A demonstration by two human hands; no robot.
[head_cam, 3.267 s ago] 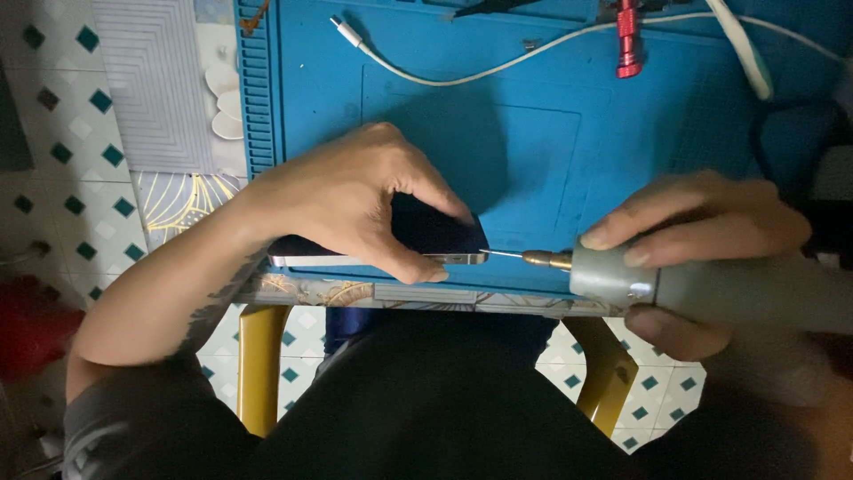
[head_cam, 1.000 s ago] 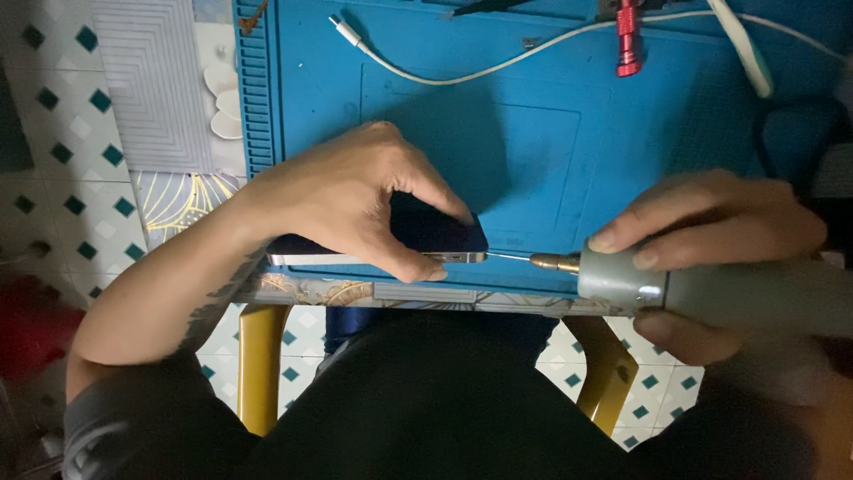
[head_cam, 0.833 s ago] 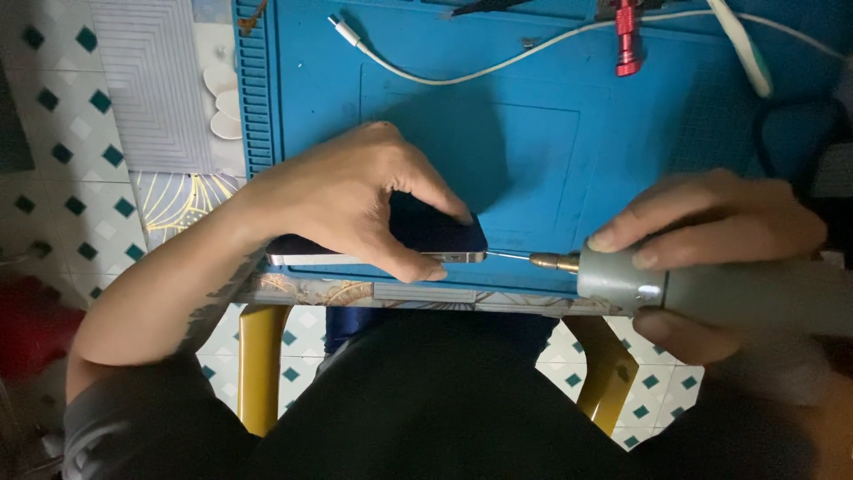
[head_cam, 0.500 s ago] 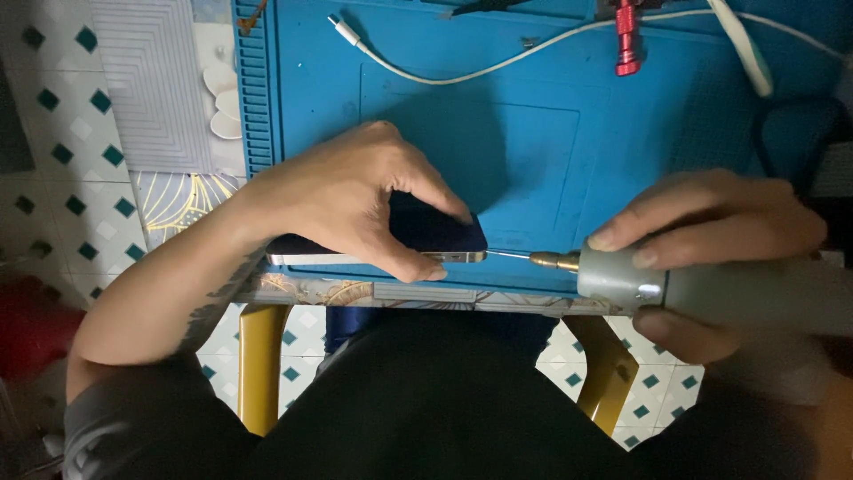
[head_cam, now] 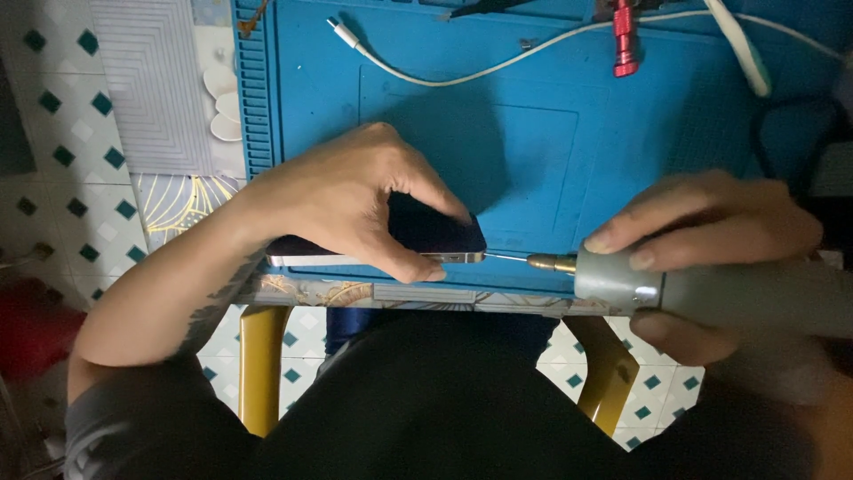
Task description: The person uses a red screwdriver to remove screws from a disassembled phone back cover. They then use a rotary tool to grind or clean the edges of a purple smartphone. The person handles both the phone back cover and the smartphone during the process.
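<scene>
A dark smartphone (head_cam: 433, 233) with a silver frame lies on its edge at the near side of a blue work mat (head_cam: 533, 151). My left hand (head_cam: 351, 200) grips it from above, thumb pressed on the frame. My right hand (head_cam: 702, 240) holds a thick grey electric screwdriver (head_cam: 711, 292) level with the mat. Its thin bit and brass tip (head_cam: 542, 262) point left and meet the phone's right end.
A white cable (head_cam: 462, 71) curves across the far part of the mat, beside a red tool (head_cam: 624, 36). A pale patterned sheet (head_cam: 160, 84) lies left of the mat. Yellow table legs (head_cam: 262, 364) and a tiled floor show below.
</scene>
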